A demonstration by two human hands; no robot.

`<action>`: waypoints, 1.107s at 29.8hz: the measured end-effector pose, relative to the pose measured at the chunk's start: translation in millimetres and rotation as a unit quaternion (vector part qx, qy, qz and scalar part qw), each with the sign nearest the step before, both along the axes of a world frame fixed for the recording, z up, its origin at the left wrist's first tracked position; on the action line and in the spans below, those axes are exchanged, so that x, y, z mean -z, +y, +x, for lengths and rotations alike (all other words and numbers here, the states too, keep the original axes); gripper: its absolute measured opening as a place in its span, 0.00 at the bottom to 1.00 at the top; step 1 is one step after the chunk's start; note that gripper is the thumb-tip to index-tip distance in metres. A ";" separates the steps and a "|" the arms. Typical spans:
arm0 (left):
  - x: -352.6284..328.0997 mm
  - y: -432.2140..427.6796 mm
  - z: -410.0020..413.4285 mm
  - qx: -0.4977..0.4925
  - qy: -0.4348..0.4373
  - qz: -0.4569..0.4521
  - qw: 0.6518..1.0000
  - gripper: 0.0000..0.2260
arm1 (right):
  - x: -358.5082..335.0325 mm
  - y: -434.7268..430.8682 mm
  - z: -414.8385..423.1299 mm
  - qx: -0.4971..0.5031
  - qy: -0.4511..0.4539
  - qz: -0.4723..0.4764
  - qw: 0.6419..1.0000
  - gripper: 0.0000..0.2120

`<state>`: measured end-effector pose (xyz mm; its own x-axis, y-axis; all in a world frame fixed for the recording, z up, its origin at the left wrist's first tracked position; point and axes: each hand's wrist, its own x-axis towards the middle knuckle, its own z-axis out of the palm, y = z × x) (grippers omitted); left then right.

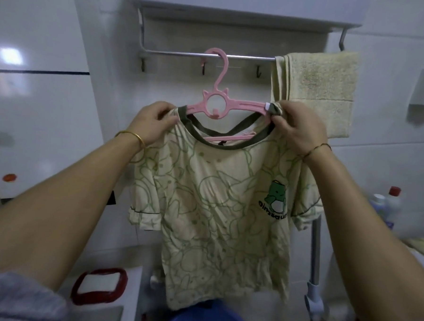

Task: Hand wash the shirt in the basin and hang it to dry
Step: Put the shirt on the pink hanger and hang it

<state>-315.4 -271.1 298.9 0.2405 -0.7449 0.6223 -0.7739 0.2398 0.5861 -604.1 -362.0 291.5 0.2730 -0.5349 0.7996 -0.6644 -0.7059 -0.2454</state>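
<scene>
- Head view: the shirt [216, 204] hangs on a pink hanger [216, 104] hooked over the rail [177, 53], beside a towel [317, 89] and above the blue basin [207, 318].
- The left hand [154, 119] has its fingers curled, gripping the collar at the hanger's left arm; the right hand [298, 130] pinches bunched collar at the right arm's tip.
- The right shoulder looks unseated. Stretch the collar gently over the tip, steadying the other side so the hanger stays level, then smooth both shoulders.
</scene>
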 end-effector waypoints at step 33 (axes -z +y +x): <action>15.1 -2.5 14.2 -0.059 -0.042 -0.019 0.997 0.16 | 80.3 39.9 14.2 0.217 -0.294 0.026 0.930 0.26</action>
<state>-301.3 -273.6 283.8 0.2708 -0.6898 0.6714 -0.8437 0.1658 0.5106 -589.9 -322.1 211.2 -0.4544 -0.5347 0.7125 -0.6248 -0.3788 -0.6827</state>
